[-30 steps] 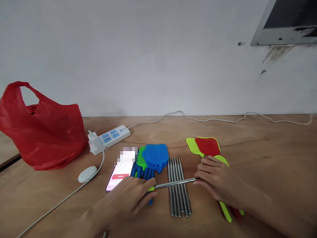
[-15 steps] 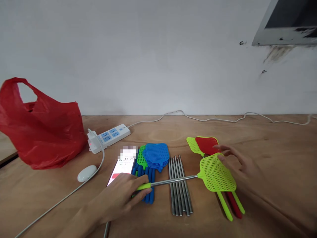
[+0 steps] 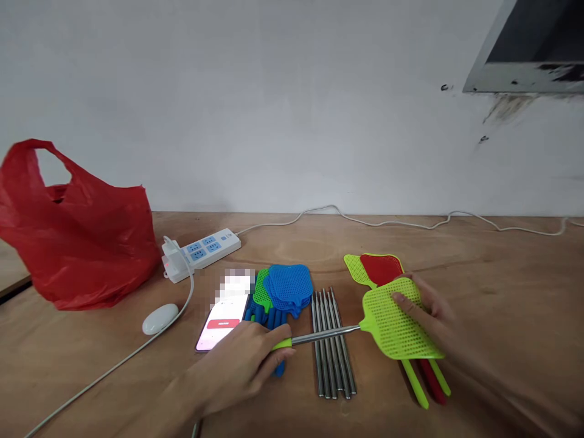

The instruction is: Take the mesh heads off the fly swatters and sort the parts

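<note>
While clasping the swatter handle in the curled left hand at the frame's lower centre, pinches the mesh head between thumb and fingers of the right hand, lower right.

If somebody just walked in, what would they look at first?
Probably the big red plastic bag at the far left. Next might come the bright yellow-green fly swatter, right of the middle, its handle in the left hand and its head pinched by the right hand. Shiny metal rods lie side by side below its shaft.
</note>
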A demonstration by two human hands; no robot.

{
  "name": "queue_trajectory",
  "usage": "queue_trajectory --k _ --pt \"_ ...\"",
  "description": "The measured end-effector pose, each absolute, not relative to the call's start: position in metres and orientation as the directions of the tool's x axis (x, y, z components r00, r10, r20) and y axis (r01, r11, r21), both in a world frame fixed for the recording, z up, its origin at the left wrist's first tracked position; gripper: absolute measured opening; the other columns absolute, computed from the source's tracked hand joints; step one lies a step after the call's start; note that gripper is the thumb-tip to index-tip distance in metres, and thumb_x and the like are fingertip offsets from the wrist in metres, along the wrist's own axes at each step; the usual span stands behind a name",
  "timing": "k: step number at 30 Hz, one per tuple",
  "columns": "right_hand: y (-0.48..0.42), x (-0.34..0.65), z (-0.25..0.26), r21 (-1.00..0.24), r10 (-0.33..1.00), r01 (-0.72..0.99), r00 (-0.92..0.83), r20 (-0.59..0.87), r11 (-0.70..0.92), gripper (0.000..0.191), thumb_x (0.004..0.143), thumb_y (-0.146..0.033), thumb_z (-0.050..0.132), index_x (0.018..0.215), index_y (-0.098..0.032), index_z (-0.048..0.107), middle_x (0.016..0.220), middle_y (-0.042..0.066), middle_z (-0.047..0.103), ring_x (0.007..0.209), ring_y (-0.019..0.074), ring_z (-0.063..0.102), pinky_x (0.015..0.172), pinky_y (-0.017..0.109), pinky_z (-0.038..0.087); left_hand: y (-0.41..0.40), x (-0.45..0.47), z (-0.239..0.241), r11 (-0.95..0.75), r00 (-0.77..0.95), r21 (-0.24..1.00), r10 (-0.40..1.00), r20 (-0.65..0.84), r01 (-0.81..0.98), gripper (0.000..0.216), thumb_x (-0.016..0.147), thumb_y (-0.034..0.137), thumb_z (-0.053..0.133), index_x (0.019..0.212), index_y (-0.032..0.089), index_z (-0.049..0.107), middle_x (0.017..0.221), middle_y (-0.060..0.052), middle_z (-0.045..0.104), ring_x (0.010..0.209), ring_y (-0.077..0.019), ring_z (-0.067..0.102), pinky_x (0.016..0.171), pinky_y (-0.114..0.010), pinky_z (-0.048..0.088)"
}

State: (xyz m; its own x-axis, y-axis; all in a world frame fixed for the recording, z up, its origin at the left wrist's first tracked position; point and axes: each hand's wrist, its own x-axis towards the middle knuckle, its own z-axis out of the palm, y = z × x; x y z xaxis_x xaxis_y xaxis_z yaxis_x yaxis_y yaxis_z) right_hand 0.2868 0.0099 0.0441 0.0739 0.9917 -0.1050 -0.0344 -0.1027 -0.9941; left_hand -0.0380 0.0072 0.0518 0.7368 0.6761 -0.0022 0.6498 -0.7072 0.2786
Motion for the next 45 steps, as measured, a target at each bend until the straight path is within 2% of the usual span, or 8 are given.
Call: queue_trajectory --k 9,17,23,30,35,40,43,45 --pt "0.011 0.266 0.036 -0.990 0.993 -0.086 0.037 -0.115 -0.112 0.036 0.073 -0.053 0.080 0.091 -0.026 0.062 0.070 -0.002 0.068 0.056 0.0187 0.065 0.047 0.028 0.055 0.004 -0.027 0.050 -0.661 0.697 0.273 0.715 -0.056 0.699 0.032 0.108 0.037 0.028 0.088 0.023 0.049 0.073 -0.001 0.062 0.064 -0.0229 0.059 0.055 -0.030 0.030" --pt "0.015 0.285 0.038 -0.879 0.956 -0.389 -0.017 -0.292 -0.276 0.022 0.075 -0.044 0.071 0.068 -0.024 0.067 0.061 0.000 0.066 0.046 0.0164 0.058 0.042 0.027 0.048 0.010 -0.033 0.051 -0.542 0.611 0.488 0.791 0.021 0.684 0.040 0.107 0.046 0.029 0.079 0.023 0.046 0.064 0.004 0.049 0.059 -0.0173 0.049 0.057 -0.029 0.030" --pt "-0.005 0.246 0.035 -0.894 0.926 -0.305 -0.293 -0.240 -0.328 0.034 0.073 -0.039 0.083 0.103 -0.023 0.075 0.108 0.007 0.072 0.076 0.0175 0.065 0.053 0.024 0.049 -0.002 -0.011 0.048 -0.391 0.553 0.643 0.831 -0.062 0.659 0.044 0.106 0.050 0.030 0.080 0.021 0.050 0.073 0.003 0.052 0.072 -0.0173 0.052 0.066 -0.028 0.036" --pt "-0.008 0.205 0.024 -0.859 0.983 -0.480 -0.123 -0.134 -0.177 0.038 0.067 -0.052 0.087 0.078 -0.019 0.073 0.082 0.006 0.073 0.070 0.0154 0.062 0.063 0.028 0.050 -0.011 0.003 0.041 -0.284 0.566 0.757 0.813 -0.135 0.589 0.041 0.105 0.050 0.029 0.090 0.022 0.055 0.085 0.000 0.057 0.083 -0.0193 0.053 0.078 -0.031 0.039" --pt "-0.014 0.209 0.033 -0.844 0.976 -0.495 -0.159 -0.147 -0.207 0.039 0.068 -0.054 0.086 0.080 -0.020 0.070 0.082 0.005 0.074 0.071 0.0147 0.061 0.069 0.029 0.050 -0.010 -0.001 0.049 0.122 0.574 0.918 0.747 -0.335 0.377 0.049 0.091 0.072 0.048 0.082 0.023 0.047 0.070 0.006 0.043 0.060 -0.0126 0.041 0.056 -0.024 0.038" --pt "-0.017 0.214 0.040 -0.857 0.979 -0.481 -0.167 -0.115 -0.183 0.031 0.073 -0.047 0.085 0.080 -0.020 0.070 0.081 0.005 0.075 0.067 0.0143 0.060 0.064 0.028 0.048 0.000 -0.008 0.061 0.742 0.838 0.653 0.251 -0.485 0.155 0.052 0.089 0.064 0.061 0.073 0.023 0.035 0.055 0.012 0.022 0.042 -0.0070 0.003 0.038 -0.020 0.004" --pt "-0.014 0.214 0.041 -0.848 0.983 -0.501 -0.137 -0.122 -0.175 0.032 0.069 -0.045 0.088 0.079 -0.020 0.070 0.078 0.004 0.074 0.064 0.0137 0.058 0.062 0.027 0.047 0.001 -0.007 0.062 0.796 0.871 0.593 0.204 -0.446 0.117 0.047 0.091 0.058 0.062 0.074 0.022 0.036 0.055 0.012 0.022 0.043 -0.0074 -0.001 0.039 -0.020 0.001" --pt "-0.010 0.212 0.041 -0.830 0.979 -0.521 -0.133 -0.153 -0.200 0.032 0.067 -0.044 0.089 0.077 -0.020 0.071 0.077 0.004 0.072 0.064 0.0137 0.057 0.060 0.027 0.046 -0.003 -0.001 0.059 0.709 0.815 0.694 0.324 -0.480 0.126 0.047 0.091 0.063 0.056 0.076 0.023 0.038 0.056 0.011 0.022 0.043 -0.0076 0.003 0.039 -0.020 0.005"
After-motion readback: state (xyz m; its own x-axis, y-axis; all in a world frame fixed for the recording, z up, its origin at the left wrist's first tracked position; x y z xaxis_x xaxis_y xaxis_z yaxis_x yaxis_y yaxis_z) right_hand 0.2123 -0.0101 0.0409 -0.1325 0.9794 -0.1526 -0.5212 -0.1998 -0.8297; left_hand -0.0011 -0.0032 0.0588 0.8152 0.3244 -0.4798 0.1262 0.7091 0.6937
